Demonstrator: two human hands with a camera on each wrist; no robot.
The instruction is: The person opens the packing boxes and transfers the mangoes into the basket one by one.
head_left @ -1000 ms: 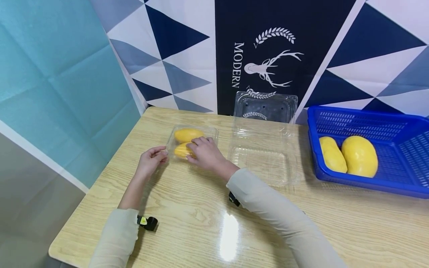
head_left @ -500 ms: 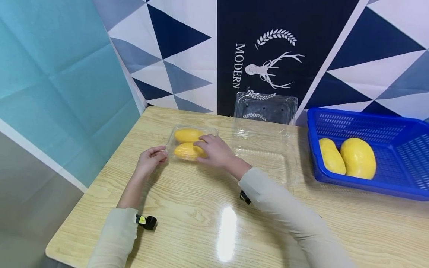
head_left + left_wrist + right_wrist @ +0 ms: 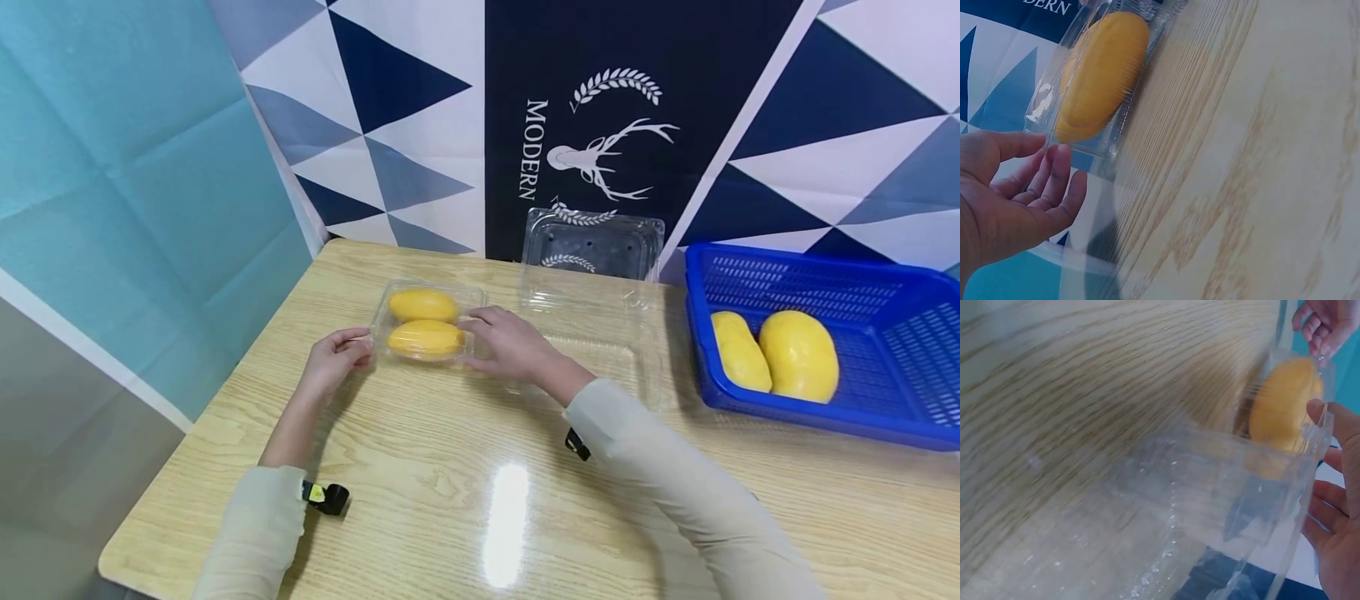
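Two yellow mangoes, a rear one (image 3: pixel 423 306) and a front one (image 3: pixel 426 339), lie side by side in a small clear plastic container (image 3: pixel 474 296) on the table. My left hand (image 3: pixel 336 362) pinches the container's left edge between thumb and fingertips; the left wrist view shows this hand (image 3: pixel 1029 194) at the container's corner. On the opposite side, my right hand (image 3: pixel 513 343) is spread with bent fingers, fingertips right at the container's right rim. In the right wrist view a fingertip of that hand (image 3: pixel 1338 512) overlaps the clear wall beside the mango (image 3: pixel 1282 403).
A second clear container (image 3: pixel 637 367) stands to the right with its lid (image 3: pixel 592 242) raised against the patterned wall. My right hand overlaps its left side. Farther right, a blue basket (image 3: pixel 832 421) holds two larger yellow mangoes (image 3: pixel 798 357). The table's left edge lies beyond my left arm.
My right hand has drawn back rightward from the front mango to the container's right rim, uncovering that mango. My left hand has stayed at the left edge.
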